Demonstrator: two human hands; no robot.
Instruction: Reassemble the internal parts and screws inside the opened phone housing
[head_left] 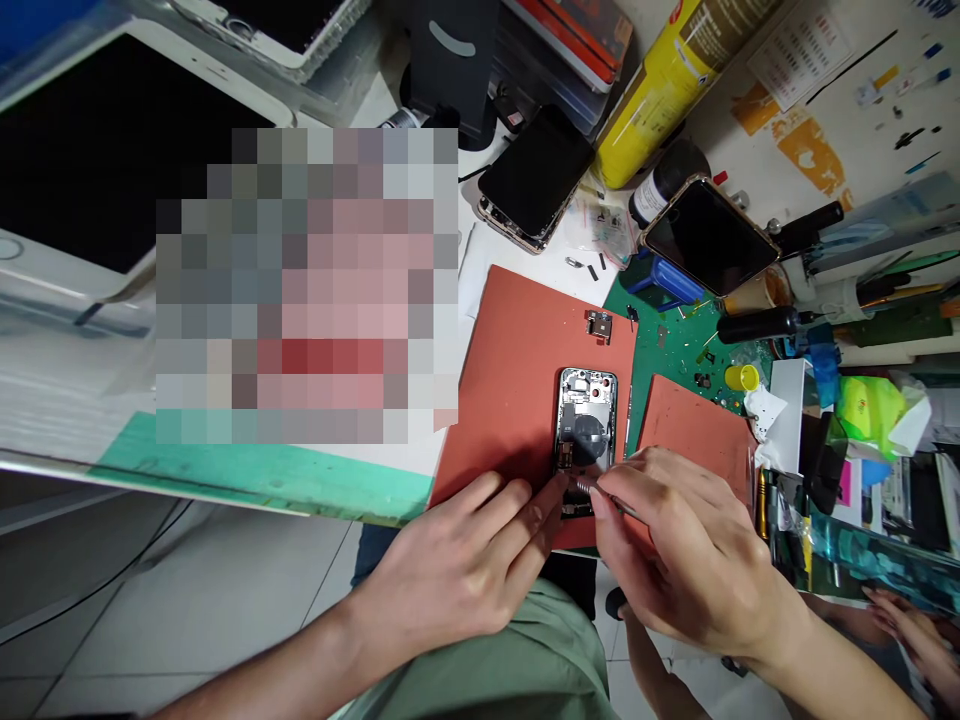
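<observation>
An opened smartphone (pixel 592 435) with its inner parts bared lies on a reddish-brown mat (pixel 517 370). My left hand (pixel 480 555) is closed at the phone's lower left side, its fingertips pressed against the edge. In my right hand (pixel 682 550) is a slim metal tool (pixel 583 486) with a ridged section, pinched between thumb and fingers. Its tip is over the lower part of the phone; whether it touches cannot be made out. A small metal-cased phone part (pixel 599 325) rests on the mat above the phone.
Right of the mat, a green work surface (pixel 679 340) carries small scraps and a second reddish mat (pixel 697 420). Behind stand a yellow spray can (pixel 660 90) and several phones, one a black-screened phone (pixel 536 175). At left is a large white-framed device (pixel 150 150). Another person's hand (pixel 911 630) shows at lower right.
</observation>
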